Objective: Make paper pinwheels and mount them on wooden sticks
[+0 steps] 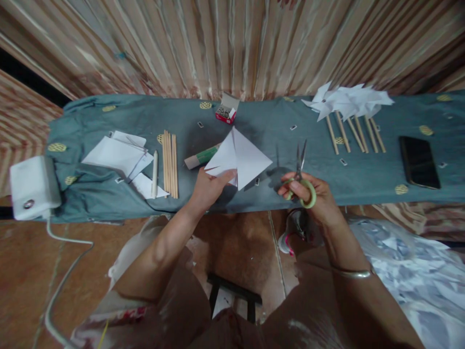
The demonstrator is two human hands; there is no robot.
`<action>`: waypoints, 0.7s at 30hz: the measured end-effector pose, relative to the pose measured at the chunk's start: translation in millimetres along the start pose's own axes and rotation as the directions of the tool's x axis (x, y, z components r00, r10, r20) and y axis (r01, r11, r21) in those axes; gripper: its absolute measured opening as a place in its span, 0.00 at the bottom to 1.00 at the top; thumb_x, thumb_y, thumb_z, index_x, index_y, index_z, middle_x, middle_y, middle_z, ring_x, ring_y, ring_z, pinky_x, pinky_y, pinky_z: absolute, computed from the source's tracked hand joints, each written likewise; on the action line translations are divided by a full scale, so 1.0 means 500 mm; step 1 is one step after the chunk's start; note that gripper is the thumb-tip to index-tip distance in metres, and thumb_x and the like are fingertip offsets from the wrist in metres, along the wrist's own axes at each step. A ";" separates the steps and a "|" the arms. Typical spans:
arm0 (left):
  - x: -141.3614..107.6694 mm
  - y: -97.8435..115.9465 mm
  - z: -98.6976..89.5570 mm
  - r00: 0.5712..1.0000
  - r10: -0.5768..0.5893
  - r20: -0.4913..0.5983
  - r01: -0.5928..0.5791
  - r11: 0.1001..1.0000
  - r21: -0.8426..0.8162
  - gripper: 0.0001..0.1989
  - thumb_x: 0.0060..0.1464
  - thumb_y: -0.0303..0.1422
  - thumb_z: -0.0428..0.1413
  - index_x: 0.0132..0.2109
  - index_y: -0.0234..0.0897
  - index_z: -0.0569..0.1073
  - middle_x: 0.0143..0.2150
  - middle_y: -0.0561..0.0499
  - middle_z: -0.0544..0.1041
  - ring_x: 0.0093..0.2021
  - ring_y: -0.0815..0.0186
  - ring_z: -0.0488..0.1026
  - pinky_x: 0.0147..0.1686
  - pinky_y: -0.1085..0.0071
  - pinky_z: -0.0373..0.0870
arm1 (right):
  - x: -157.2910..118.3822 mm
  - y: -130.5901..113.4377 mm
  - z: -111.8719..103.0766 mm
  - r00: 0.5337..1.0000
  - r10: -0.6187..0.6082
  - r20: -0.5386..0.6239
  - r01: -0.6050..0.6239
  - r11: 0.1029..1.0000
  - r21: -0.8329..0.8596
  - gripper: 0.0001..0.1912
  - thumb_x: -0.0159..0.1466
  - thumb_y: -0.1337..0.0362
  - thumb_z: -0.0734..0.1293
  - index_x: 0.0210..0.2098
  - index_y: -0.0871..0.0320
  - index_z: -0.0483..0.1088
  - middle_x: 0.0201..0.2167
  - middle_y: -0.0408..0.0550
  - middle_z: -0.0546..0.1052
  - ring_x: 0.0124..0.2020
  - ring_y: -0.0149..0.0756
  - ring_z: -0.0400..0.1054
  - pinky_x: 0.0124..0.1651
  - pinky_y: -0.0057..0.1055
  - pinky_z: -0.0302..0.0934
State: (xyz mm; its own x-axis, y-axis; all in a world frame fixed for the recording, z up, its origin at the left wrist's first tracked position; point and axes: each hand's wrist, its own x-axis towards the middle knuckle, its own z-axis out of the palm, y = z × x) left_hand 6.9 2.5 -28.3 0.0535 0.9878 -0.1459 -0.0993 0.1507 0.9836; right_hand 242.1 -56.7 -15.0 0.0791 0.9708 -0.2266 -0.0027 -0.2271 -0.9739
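Pinching the slit paper square (253, 157) by its near-left edge, my left hand (211, 186) held it above the green cloth (269, 116), nearer me than the red box (225, 115). My right hand (308, 191) gripped the scissors (299, 169), blades slightly parted, apart from the paper.

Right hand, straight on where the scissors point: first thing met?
Probably the outer edge of the leftmost pinwheel; depth is unclear, so the scissors might pass over or just beside it to the curtain.
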 end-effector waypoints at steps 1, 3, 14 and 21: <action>-0.001 -0.004 0.001 0.999 0.011 0.049 -0.014 0.999 0.045 0.14 0.39 0.37 0.65 0.33 0.33 0.77 0.36 0.47 0.81 0.40 0.58 0.76 0.41 0.64 0.73 | 0.007 0.001 0.001 0.997 -0.033 -0.064 0.034 0.999 0.025 0.23 0.47 0.46 0.78 0.34 0.55 0.75 0.24 0.43 0.79 0.24 0.30 0.69 0.30 0.28 0.65; -0.004 -0.011 0.005 0.988 0.006 0.155 -0.023 0.994 0.108 0.13 0.39 0.39 0.64 0.29 0.33 0.77 0.32 0.48 0.80 0.37 0.59 0.75 0.40 0.65 0.71 | 0.020 0.002 0.005 0.990 -0.066 -0.126 0.075 0.995 0.070 0.24 0.46 0.49 0.79 0.36 0.55 0.74 0.26 0.42 0.80 0.26 0.30 0.71 0.33 0.29 0.66; -0.024 -0.006 0.024 0.925 -0.223 0.308 0.181 0.971 0.158 0.14 0.40 0.42 0.63 0.24 0.32 0.77 0.22 0.54 0.74 0.24 0.70 0.65 0.28 0.74 0.62 | 0.044 -0.002 0.065 0.988 -0.058 -0.147 0.079 0.986 0.144 0.24 0.39 0.56 0.81 0.34 0.54 0.74 0.20 0.34 0.70 0.21 0.25 0.60 0.24 0.25 0.56; -0.028 -0.005 0.036 0.944 -0.200 0.261 0.178 0.978 0.108 0.16 0.36 0.43 0.66 0.25 0.32 0.79 0.23 0.53 0.74 0.24 0.70 0.65 0.26 0.74 0.62 | 0.053 0.001 0.080 0.984 -0.045 -0.170 0.080 0.975 0.206 0.24 0.39 0.55 0.80 0.33 0.54 0.72 0.21 0.35 0.73 0.21 0.27 0.62 0.23 0.26 0.57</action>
State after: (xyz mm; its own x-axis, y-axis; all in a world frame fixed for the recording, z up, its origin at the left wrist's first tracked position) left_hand 24.4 -12.7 -27.0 0.3302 0.8925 -0.3072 0.0195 0.3189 0.9476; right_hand 204.5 -28.1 -22.2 0.2476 0.9526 -0.1768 -0.2012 -0.1279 -0.9712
